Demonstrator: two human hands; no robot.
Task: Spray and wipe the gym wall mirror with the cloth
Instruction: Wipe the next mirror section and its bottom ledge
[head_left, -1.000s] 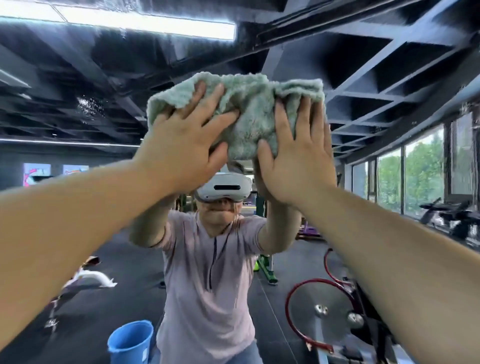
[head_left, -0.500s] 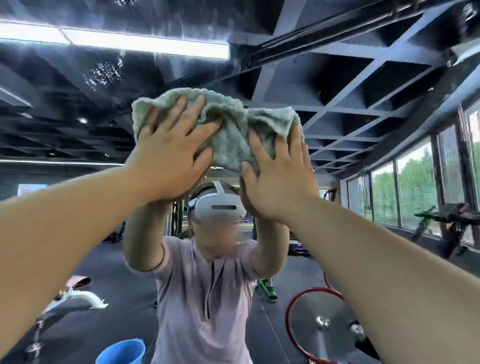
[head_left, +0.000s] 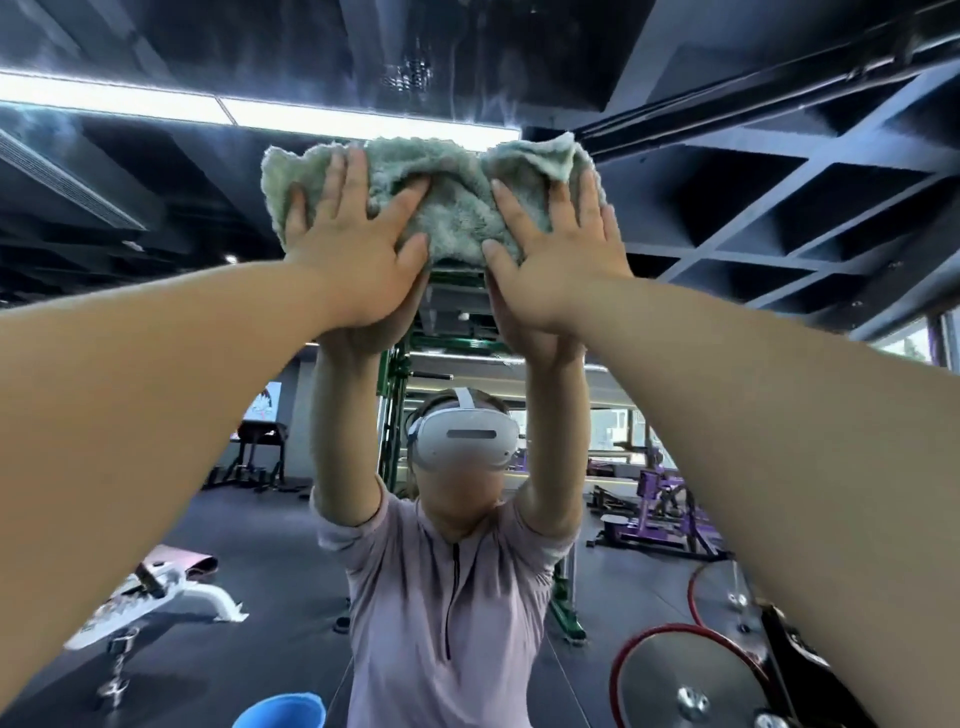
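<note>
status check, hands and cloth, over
Left hand and right hand flat, fingers straight. Cloth pressed high on the mirror. Nothing blocking it.

Seen in the mirror (head_left: 156, 208), the dark floor (head_left: 260, 530) bears a blue bucket (head_left: 280, 712) at the bottom edge, a white bench (head_left: 208, 603) at left, and purple machines (head_left: 660, 514) at right.
</note>
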